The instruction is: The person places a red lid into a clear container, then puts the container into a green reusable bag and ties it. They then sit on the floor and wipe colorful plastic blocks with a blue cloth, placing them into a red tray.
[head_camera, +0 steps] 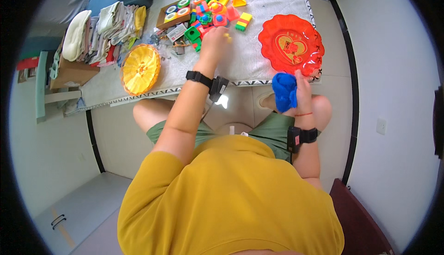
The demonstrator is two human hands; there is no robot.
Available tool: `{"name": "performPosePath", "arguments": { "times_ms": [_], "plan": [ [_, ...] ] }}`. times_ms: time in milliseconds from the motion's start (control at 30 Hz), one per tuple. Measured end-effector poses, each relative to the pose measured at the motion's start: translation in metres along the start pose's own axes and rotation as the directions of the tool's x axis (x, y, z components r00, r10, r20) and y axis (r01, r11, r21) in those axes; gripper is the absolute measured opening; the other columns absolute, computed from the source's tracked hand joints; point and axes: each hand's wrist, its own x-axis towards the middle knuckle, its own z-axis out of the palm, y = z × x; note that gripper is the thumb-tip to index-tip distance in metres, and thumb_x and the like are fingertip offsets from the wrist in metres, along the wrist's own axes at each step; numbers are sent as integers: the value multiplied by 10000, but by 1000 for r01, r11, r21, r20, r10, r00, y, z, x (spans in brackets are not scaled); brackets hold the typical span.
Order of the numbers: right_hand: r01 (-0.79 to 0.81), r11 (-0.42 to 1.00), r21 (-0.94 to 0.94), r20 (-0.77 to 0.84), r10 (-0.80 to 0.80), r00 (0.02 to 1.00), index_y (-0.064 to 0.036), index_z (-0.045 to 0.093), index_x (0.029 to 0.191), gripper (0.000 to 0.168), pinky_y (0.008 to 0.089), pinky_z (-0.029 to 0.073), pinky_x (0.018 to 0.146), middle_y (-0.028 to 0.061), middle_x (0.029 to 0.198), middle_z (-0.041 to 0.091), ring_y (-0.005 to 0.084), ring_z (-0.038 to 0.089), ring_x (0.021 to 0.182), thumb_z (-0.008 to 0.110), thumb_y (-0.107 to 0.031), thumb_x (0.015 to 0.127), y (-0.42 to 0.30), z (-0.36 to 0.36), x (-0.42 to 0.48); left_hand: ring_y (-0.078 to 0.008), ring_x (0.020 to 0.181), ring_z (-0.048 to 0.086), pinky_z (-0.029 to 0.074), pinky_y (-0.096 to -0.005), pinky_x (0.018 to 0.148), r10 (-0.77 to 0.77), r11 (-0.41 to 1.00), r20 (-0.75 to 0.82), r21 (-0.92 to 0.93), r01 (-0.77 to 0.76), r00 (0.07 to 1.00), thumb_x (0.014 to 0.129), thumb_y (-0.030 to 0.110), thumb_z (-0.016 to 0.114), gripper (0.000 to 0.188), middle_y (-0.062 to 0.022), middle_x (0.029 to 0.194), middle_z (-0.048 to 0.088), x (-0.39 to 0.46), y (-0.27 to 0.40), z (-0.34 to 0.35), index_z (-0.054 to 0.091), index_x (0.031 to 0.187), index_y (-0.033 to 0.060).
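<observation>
My left hand (214, 43) is over the bed's near side, at the edge of a pile of plastic toy blocks (205, 19). It is blurred, and a small yellow piece (227, 38) is pinched on its thumb side. Close to the front edge, my right hand (304, 90) grips a bunched blue cloth (285, 90). Just beyond that hand lies a red scalloped plastic tray (270, 40) with a gold heart print. A stack of yellow, red and green blocks (244, 21) sits between the pile and the tray.
Left of the pile are a box of tape rolls (166, 14), a small white box (177, 32) and a yellow woven basket (141, 69). Folded cloths (111, 29) fill a cardboard box (74, 73) farther left. A white wall (392, 81) rises at right.
</observation>
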Motion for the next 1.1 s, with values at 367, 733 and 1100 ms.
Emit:
{"name": "performPosePath", "arguments": {
  "times_ms": [367,733,1100],
  "plan": [
    [175,985,2,255,-169,952,11,523,1156,382,290,488,815,57,1058,594,134,579,937,588,-293,934,21,79,-29,-179,728,585,488,-307,660,-134,812,248,-527,250,959,873,143,640,240,-110,850,587,-77,57,-49,534,1052,22],
    [594,390,-703,504,-316,804,-16,556,1065,366,363,461,814,145,993,580,280,574,904,706,-212,795,34,104,-6,-112,748,590,485,-255,563,-521,211,323,-849,485,790,940,241,556,217,-29,891,571,-76,2,-82,513,1084,84],
    [152,-181,-972,214,-401,890,-47,543,1050,359,460,499,733,193,940,629,363,624,861,628,-313,824,9,106,1,-206,779,588,473,-325,688,-282,342,623,-646,683,730,872,212,527,214,-60,835,582,-77,-4,-39,582,987,41]
  ]
}}
